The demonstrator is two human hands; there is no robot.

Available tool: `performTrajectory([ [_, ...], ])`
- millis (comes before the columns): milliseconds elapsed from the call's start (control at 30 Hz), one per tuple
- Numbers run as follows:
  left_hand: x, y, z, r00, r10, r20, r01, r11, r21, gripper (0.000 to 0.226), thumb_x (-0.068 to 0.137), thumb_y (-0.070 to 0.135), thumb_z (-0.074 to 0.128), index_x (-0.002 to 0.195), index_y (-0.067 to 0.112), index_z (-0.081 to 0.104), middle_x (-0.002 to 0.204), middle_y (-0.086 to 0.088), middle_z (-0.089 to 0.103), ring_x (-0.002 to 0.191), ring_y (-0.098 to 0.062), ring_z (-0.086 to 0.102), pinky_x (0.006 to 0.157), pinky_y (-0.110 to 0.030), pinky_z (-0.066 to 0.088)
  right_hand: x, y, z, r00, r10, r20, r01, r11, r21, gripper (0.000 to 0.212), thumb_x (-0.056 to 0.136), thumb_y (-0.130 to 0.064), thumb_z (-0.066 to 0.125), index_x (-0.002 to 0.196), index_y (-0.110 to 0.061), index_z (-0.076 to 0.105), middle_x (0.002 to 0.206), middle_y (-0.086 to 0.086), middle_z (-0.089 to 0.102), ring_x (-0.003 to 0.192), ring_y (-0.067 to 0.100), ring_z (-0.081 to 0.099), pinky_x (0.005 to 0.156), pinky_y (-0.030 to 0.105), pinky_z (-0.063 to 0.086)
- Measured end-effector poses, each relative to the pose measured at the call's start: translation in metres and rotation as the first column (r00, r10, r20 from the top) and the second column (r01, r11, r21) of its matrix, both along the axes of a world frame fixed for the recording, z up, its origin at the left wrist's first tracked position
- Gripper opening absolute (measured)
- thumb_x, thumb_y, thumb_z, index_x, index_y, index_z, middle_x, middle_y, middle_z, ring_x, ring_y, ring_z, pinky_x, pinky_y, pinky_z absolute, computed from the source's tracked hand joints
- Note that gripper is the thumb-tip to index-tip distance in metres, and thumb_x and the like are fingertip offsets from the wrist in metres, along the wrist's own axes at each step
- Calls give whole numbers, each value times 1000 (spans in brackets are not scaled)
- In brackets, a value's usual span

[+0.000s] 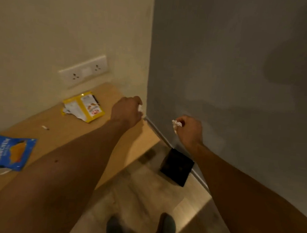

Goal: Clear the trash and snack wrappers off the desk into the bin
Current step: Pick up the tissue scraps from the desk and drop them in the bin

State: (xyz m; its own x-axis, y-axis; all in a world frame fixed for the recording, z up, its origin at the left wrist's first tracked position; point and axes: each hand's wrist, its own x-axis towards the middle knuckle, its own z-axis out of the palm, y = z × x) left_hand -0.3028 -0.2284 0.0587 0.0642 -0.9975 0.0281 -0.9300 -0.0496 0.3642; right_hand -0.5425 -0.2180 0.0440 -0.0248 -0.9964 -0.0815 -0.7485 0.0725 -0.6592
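Note:
My left hand (126, 112) is closed over the far right end of the wooden desk (55, 126), with a bit of white crumpled paper (140, 108) showing at its fingers. My right hand (189, 131) is past the desk's end, above the floor, pinching a second white crumpled paper (176, 125). A black bin (177, 166) stands on the floor below and slightly nearer than the right hand. On the desk lie a yellow-and-white snack wrapper (84, 106), a blue snack packet (4, 151) and a small white scrap (45, 127).
A white socket plate (83, 71) sits on the cream wall behind the desk. A grey wall (236, 77) rises right behind the bin. My two shoes (141, 228) stand on the light floor beside the desk's front edge.

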Motion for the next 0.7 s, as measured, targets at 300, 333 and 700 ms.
performTrajectory([
  [300, -176, 13, -129, 908, 130, -398, -101, 991, 92, 15, 85, 25, 69, 96, 24, 59, 83, 9, 63, 75, -13, 59, 62, -22, 36, -153, 28, -149, 965, -258, -39, 261, 940, 221, 10, 88, -26, 68, 86, -18, 75, 79, 0, 73, 73, 21, 68, 62, 27, 51],
  [333, -188, 16, -148, 898, 136, -418, -100, 989, 107, 13, 86, 25, 68, 95, 22, 59, 83, 10, 63, 73, -10, 58, 60, -19, 35, -163, 30, -171, 957, -288, -40, 289, 926, 244, 11, 89, -26, 67, 85, -18, 74, 77, 0, 72, 71, 21, 68, 59, 25, 49],
  [700, -208, 45, -342, 838, 314, -447, -165, 926, 341, 25, 81, 31, 79, 96, 25, 59, 89, -3, 69, 84, -22, 66, 76, -38, 56, -179, 26, -361, 904, -410, 117, 312, 823, 475, 48, 87, -5, 72, 132, -14, 62, 123, 10, 70, 108, 31, 70, 92, 44, 61],
])
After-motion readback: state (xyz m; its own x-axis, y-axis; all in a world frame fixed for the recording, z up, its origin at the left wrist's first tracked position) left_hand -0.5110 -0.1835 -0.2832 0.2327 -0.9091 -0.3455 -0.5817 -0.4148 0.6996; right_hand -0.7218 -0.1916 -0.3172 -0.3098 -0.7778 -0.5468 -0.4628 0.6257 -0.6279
